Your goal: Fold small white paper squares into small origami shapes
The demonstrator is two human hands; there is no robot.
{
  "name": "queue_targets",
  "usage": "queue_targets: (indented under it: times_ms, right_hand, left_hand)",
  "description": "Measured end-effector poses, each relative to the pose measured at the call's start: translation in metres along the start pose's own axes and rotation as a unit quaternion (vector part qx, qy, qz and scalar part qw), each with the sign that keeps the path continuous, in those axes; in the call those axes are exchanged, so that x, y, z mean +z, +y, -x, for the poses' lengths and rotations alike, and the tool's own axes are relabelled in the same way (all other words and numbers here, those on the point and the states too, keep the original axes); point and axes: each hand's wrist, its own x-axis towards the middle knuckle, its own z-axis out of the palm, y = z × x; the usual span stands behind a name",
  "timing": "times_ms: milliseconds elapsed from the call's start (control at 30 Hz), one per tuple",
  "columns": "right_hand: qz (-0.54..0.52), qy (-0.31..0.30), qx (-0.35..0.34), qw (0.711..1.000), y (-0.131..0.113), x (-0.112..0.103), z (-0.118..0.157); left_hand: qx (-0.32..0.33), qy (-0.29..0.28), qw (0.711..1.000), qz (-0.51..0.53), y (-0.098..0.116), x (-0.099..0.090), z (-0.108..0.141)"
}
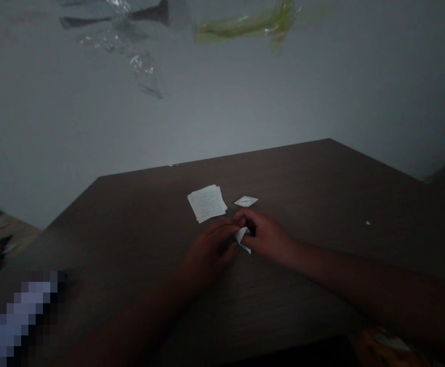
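A small folded piece of white paper (244, 238) is between my two hands, low over the brown table (302, 193). My right hand (266, 232) pinches it from the right, fingers closed on it. From the left, the fingers of my left hand (212, 250) are bent around its left edge and grip it. Just beyond the hands lies a stack of square printed paper sheets (208, 203). To the right of that stack rests a folded, diamond-shaped white paper (246, 201).
A tiny white scrap (368, 223) lies on the right part of the table. A pixelated, bright long object (19, 321) is at the lower left. Behind the table rises a pale wall (222, 112) with clear and yellow tape on it.
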Motion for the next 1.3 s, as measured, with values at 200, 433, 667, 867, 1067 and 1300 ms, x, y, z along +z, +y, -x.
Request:
queue_targets:
  times_ms: [200,433,667,867,1067,1300]
  right_hand:
    - [0.072,0.017,-0.039,0.997,0.005,0.001,-0.001]
    - [0.077,0.0,-0.043,0.996,0.003,-0.001,0.0]
    - [0.062,-0.041,-0.039,0.996,0.004,-0.008,-0.001]
    - [0.027,-0.056,-0.023,0.998,0.007,-0.01,-0.001]
    - [0.014,-0.071,-0.029,0.997,0.014,-0.011,-0.005]
    - [0.032,-0.084,-0.049,0.995,0.017,-0.018,-0.01]
  left_hand:
    - [-0.015,-0.02,1.0,0.011,0.005,0.002,0.0]
    - [-0.081,-0.013,0.997,0.011,0.001,0.002,-0.007]
    - [-0.124,-0.007,0.992,0.007,-0.002,-0.003,-0.004]
    - [-0.107,-0.024,0.994,0.013,-0.002,-0.008,-0.007]
    - [-0.101,-0.041,0.994,0.016,-0.008,-0.015,-0.008]
    - [-0.092,-0.065,0.993,0.027,-0.014,-0.024,-0.011]
